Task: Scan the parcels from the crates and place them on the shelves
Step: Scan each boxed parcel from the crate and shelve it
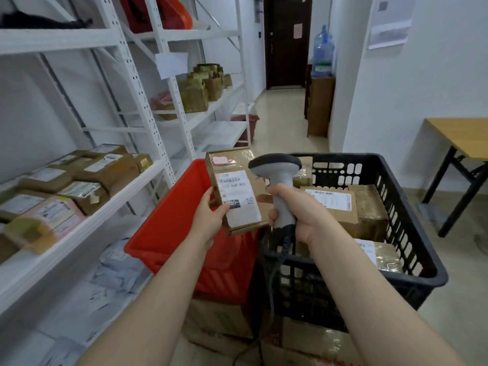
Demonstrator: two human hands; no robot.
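Observation:
My left hand [210, 216] grips a flat cardboard parcel [235, 188] by its lower left corner, white label facing me, above the red crate [171, 228]. My right hand [298, 210] holds a grey barcode scanner [280, 178] by its handle, its head just to the right of the parcel's top edge. The scanner's black cable hangs down between the crates. To the right, the black crate [369, 165] contains several taped cardboard parcels [340, 204]. On the left, the white shelf [105, 215] carries several labelled parcels [79, 178].
White shelving runs along the left wall, with green-gold bags [200, 85] further back and soft grey mail bags [116, 270] on the lowest shelf. Cardboard boxes [219, 320] sit under the crates. A wooden table [459, 136] stands right. A water bottle [322, 52] sits near the door.

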